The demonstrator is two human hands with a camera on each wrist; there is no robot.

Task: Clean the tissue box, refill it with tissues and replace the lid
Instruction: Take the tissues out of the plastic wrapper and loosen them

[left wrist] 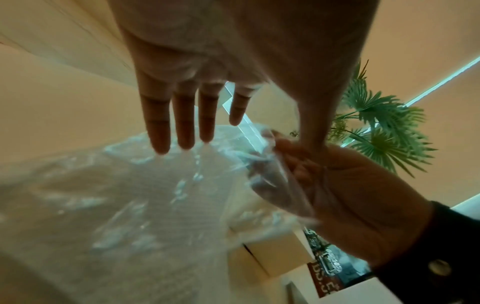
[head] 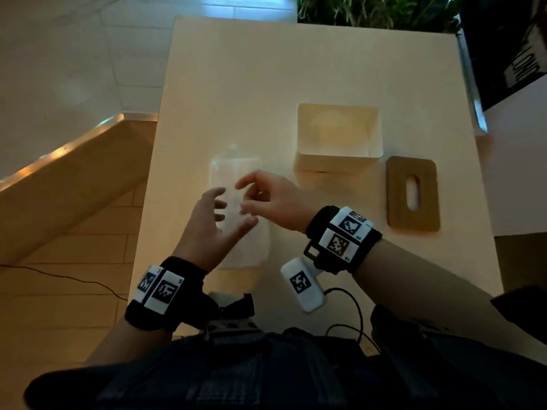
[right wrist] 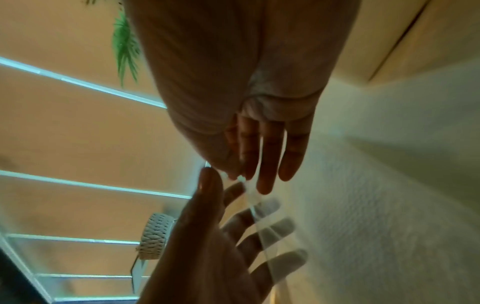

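Observation:
A pack of tissues in clear plastic wrap lies flat on the table in front of me. Both hands are over it. My right hand pinches a loose fold of the wrap between thumb and forefinger. My left hand is spread above the pack, its fingers straight and its thumb reaching to the right hand. In the right wrist view the left fingers show through the lifted film. The cream tissue box stands open further right, with nothing visible inside. Its wooden lid with a slot lies flat to the right of the box.
The pale table stretches away behind the pack and box. A green plant stands beyond the far edge. A dark box with white lettering sits at the far right. A wooden ledge runs along the left.

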